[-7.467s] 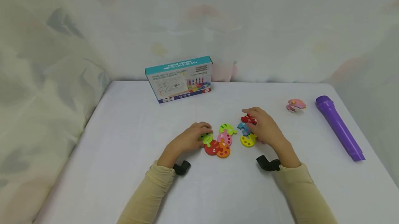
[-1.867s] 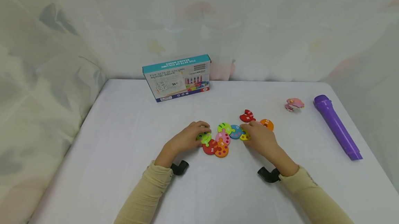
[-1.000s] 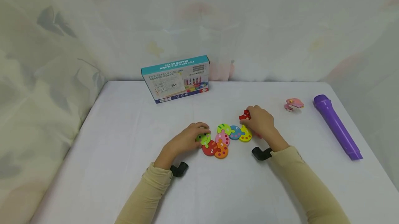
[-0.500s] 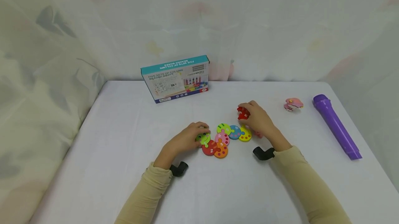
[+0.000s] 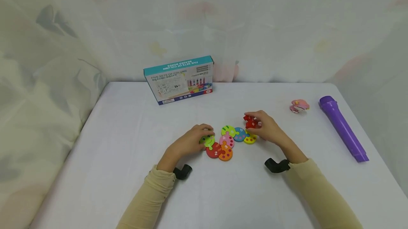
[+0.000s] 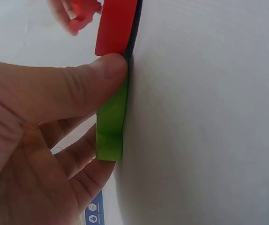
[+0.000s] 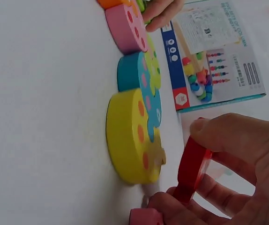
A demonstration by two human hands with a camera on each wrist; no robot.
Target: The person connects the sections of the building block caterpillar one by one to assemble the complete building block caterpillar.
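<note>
A number-puzzle caterpillar of wooden pieces lies on the white table. Its green smiling head piece [image 5: 208, 141] is pinched at the edge by my left hand [image 5: 188, 142], thumb [image 6: 108, 68] on the near side. From the head run the red 2 [image 5: 214, 150], orange 3 [image 5: 225, 153], pink 4 [image 5: 226, 141], green striped [image 5: 228, 131], blue 6 [image 5: 239, 135] and yellow spotted [image 7: 130, 136] pieces, joined together. My right hand [image 5: 269, 128] holds a red puzzle piece [image 7: 193, 166], tilted, just above and behind the yellow end. A pink piece [image 7: 146, 216] lies under the right fingers.
A cardboard box [image 5: 179, 82] labelled as beaded boxes stands at the back. To the right are a small pink figure [image 5: 299, 106] and a purple tube-shaped thing [image 5: 343, 128]. Black angled pieces [image 5: 277, 165] sit at both wrists.
Earlier, the blue and yellow pieces joined the chain. My right hand then took up the red piece and has now brought it nearer, toward the yellow end. The left hand stays at the head.
</note>
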